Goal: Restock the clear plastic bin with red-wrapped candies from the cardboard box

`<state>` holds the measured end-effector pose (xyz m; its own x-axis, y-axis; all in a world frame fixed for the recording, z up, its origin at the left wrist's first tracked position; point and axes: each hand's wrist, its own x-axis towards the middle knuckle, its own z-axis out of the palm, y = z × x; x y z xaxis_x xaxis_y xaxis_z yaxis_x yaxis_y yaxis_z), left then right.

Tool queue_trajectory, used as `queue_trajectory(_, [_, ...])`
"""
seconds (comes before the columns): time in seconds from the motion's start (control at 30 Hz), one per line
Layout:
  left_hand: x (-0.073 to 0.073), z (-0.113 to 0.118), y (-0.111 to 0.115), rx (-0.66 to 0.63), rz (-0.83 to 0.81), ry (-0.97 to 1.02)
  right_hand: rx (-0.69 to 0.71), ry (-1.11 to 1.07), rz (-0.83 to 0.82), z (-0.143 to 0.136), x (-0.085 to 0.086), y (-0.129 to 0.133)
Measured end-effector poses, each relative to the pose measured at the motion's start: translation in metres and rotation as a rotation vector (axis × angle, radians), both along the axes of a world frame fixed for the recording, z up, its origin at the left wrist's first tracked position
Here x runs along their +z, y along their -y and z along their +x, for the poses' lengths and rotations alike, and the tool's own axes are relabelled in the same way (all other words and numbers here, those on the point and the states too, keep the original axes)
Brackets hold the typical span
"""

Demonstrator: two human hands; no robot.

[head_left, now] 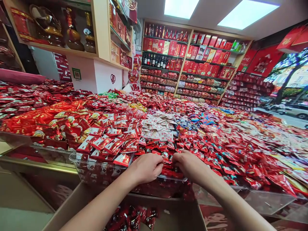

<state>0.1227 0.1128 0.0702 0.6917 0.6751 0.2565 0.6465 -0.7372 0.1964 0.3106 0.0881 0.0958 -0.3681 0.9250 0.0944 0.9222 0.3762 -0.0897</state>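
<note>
My left hand (147, 167) is over the front of a clear plastic bin (158, 186), its fingers curled down onto small red wrapped candies (166, 155). Close by on the right, my right hand (186, 163) has its fingers bent in a pinch among the same candies. The fingertips of both hands are partly hidden by the knuckles and wrappers. Under my forearms stands an open cardboard box (179, 211), with several dark red wrapped candies (141, 218) at its bottom.
White packets (160, 126) lie behind my hands. Another clear bin (96, 170) of red-and-white packets adjoins on the left. Heaps of red packets (223, 141) stretch right. Shelves of bottles and red boxes (166, 46) line the back wall; a cabinet (102, 32) overhangs at left.
</note>
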Motion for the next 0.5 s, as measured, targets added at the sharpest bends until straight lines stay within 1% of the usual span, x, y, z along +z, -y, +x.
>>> queue_trajectory(0.1, [0.0, 0.0, 0.0, -0.017, 0.007, 0.003, -0.034, 0.002, -0.04, -0.002, 0.006, 0.0])
queue_trajectory(0.2, [0.0, 0.0, 0.0, -0.011, 0.011, -0.001, -0.086, 0.028, -0.001, -0.003, 0.007, 0.004])
queue_trajectory(0.27, [0.001, 0.0, 0.001, -0.006, 0.009, 0.001, -0.08, 0.055, 0.01, -0.004, 0.004, 0.008])
queue_trajectory(0.4, [0.004, 0.002, 0.002, -0.017, -0.008, 0.0, -0.001, 0.07, -0.062, -0.003, -0.007, 0.011])
queue_trajectory(0.5, [0.008, 0.003, 0.002, -0.02, -0.059, 0.013, -0.032, 0.081, -0.045, -0.001, -0.009, 0.007])
